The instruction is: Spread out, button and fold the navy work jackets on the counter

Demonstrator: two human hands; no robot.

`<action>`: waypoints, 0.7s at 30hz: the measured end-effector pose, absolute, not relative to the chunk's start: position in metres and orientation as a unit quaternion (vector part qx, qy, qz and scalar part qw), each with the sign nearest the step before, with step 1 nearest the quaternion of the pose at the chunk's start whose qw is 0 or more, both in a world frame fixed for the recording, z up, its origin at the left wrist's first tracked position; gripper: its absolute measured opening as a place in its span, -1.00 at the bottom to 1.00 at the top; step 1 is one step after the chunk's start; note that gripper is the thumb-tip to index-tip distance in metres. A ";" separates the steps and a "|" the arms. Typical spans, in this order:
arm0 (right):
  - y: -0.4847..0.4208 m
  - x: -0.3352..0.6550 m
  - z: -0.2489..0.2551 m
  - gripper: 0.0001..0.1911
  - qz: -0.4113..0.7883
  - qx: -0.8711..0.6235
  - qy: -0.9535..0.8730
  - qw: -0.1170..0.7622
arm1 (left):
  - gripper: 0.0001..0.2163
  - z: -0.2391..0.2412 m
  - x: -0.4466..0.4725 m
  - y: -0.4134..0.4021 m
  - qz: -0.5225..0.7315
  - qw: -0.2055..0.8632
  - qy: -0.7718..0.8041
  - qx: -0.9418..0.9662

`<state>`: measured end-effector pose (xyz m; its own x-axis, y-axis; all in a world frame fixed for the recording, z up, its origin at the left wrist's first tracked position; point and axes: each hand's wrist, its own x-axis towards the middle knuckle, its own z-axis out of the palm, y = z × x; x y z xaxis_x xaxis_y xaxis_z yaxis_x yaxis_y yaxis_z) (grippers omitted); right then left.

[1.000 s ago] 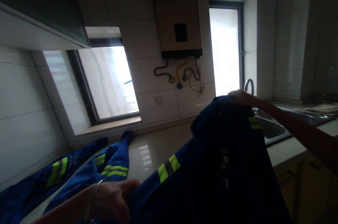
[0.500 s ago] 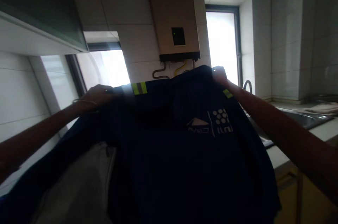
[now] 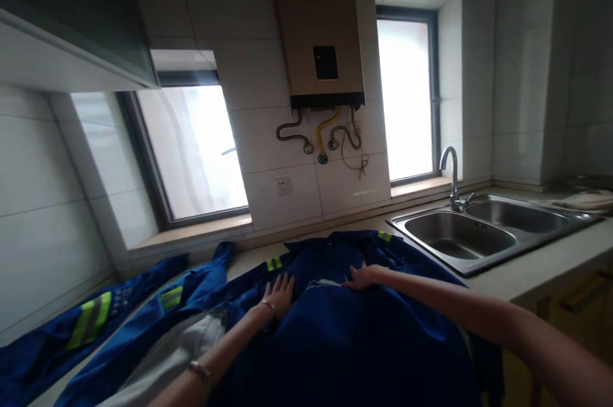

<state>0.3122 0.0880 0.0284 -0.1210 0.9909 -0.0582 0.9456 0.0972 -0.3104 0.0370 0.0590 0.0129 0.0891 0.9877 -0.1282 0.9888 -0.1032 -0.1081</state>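
Observation:
A dark blue work jacket (image 3: 330, 324) with yellow-green reflective strips lies spread over the counter, its front part hanging toward me. Flat on its upper left part rests my left hand (image 3: 279, 296), fingers stretched out and spread. On the upper right, over the pale print on the cloth, my right hand (image 3: 363, 276) presses down with fingers apart. Neither hand grips the fabric. Grey-white lining (image 3: 177, 346) shows at the left side. Beside it lies more blue clothing (image 3: 90, 324) with a wide reflective band.
A double steel sink (image 3: 460, 234) with a tap (image 3: 453, 170) is set into the counter (image 3: 541, 266) at right. A water heater (image 3: 316, 30) with pipes hangs on the wall between two windows. An upper cabinet (image 3: 71, 43) juts out at left. Cloth (image 3: 587, 201) lies beyond the sink.
The jacket, held up by its shoulders before, has come down onto the counter. Both hands have let go of the shoulders and lowered onto the cloth, closer together.

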 end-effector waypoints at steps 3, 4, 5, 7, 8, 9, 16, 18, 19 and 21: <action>0.091 0.309 -0.023 -0.09 0.129 -0.661 -0.739 0.008 | -0.31 -0.021 0.040 0.062 -0.106 0.033 0.648 0.754; 0.095 0.308 -0.034 -0.11 0.116 -0.656 -0.746 0.022 | -0.31 -0.028 0.040 0.064 -0.107 0.040 0.649 0.752; 0.100 0.306 -0.042 -0.12 0.107 -0.651 -0.751 0.040 | -0.31 -0.032 0.040 0.066 -0.105 0.047 0.652 0.749; 0.110 0.303 -0.050 -0.12 0.104 -0.646 -0.754 0.061 | -0.33 -0.036 0.038 0.072 -0.097 0.060 0.661 0.741; 0.115 0.302 -0.051 -0.12 0.104 -0.646 -0.753 0.068 | -0.34 -0.037 0.037 0.076 -0.091 0.064 0.664 0.739; 0.121 0.300 -0.051 -0.11 0.102 -0.647 -0.752 0.075 | -0.35 -0.037 0.036 0.080 -0.086 0.065 0.667 0.738; 0.161 0.280 -0.047 -0.11 0.109 -0.661 -0.738 0.080 | -0.38 -0.044 0.025 0.121 -0.068 0.056 0.682 0.726; 0.173 0.274 -0.045 -0.13 0.109 -0.658 -0.741 0.079 | -0.39 -0.046 0.022 0.134 -0.063 0.054 0.687 0.722; 0.179 0.271 -0.045 -0.14 0.109 -0.656 -0.743 0.080 | -0.40 -0.047 0.020 0.139 -0.060 0.053 0.690 0.720; 0.190 0.268 -0.043 -0.16 0.105 -0.648 -0.750 0.082 | -0.41 -0.047 0.017 0.150 -0.052 0.050 0.695 0.716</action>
<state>0.2681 0.1901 -0.0430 -0.1455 0.9893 -0.0126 0.9549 0.1371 -0.2632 0.0166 0.1498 -0.0473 0.0292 0.9890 -0.1451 0.9996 -0.0296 -0.0008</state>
